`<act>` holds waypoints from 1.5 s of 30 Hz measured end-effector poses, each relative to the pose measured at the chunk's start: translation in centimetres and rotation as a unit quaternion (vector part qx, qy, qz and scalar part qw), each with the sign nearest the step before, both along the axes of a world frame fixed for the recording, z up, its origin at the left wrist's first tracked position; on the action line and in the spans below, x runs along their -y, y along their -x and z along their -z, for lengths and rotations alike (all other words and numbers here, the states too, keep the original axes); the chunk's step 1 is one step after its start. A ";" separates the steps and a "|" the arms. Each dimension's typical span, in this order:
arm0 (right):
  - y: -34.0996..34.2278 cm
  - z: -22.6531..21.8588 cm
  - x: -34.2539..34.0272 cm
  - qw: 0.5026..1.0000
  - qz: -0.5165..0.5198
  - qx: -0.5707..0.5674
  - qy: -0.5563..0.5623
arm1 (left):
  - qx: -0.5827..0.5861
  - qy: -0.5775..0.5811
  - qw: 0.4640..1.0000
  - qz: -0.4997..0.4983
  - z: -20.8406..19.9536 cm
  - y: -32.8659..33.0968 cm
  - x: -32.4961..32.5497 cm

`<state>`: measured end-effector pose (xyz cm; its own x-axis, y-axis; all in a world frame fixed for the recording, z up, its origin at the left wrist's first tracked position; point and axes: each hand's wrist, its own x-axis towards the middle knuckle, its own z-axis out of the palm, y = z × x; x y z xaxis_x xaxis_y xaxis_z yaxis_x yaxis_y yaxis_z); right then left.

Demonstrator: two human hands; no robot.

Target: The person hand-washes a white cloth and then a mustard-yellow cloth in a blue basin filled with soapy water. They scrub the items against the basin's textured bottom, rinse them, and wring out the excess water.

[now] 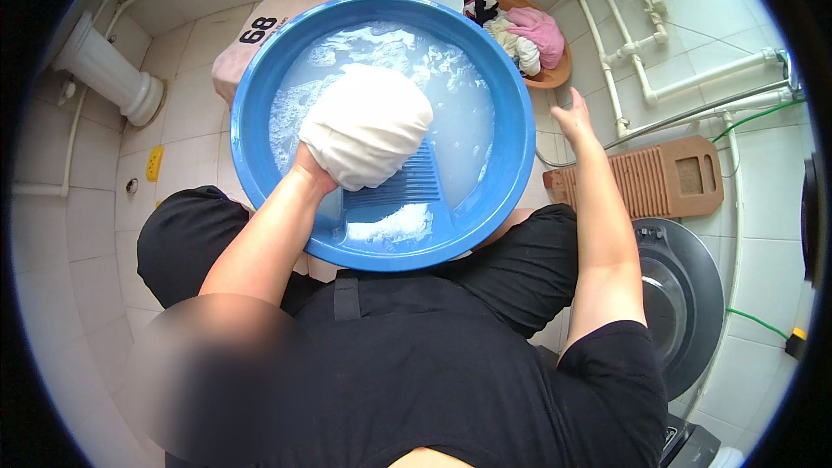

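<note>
Pale-tiled floor (186, 152); blue basin (516, 130); white pipes (711, 77)

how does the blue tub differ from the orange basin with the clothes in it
The blue tub looks much larger; the orange basin looks smaller and sits farther off. The blue tub holds cloudy, sudsy water and has a ribbed slope inside; the orange basin is heaped with clothes, and no water shows there. Both are rounded and open-topped.

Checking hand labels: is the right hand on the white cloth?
No, the right hand is outside the blue tub, apart from the white cloth.
</note>
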<state>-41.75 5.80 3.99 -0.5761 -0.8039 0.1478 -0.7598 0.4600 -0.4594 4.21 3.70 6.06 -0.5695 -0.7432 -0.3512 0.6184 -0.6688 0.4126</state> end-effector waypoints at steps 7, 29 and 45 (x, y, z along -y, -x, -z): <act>-20.3 -3.7 -0.3 0.872 -0.326 0.358 0.070 | -0.026 0.036 0.999 0.016 1.3 0.0 0.2; -27.5 -1.8 -1.9 0.751 -0.255 0.606 0.064 | -0.042 -0.043 0.998 0.031 -0.5 1.1 -0.8; -12.4 -11.5 4.3 0.499 -0.160 0.810 0.263 | 0.034 0.069 0.992 0.100 -1.3 0.1 -0.7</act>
<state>-29.34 1.53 15.44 -0.1375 -0.9884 -0.0644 0.8084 -0.0744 -0.5839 4.07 4.40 7.36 -0.6891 -0.6612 -0.2966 0.4462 -0.7096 0.5453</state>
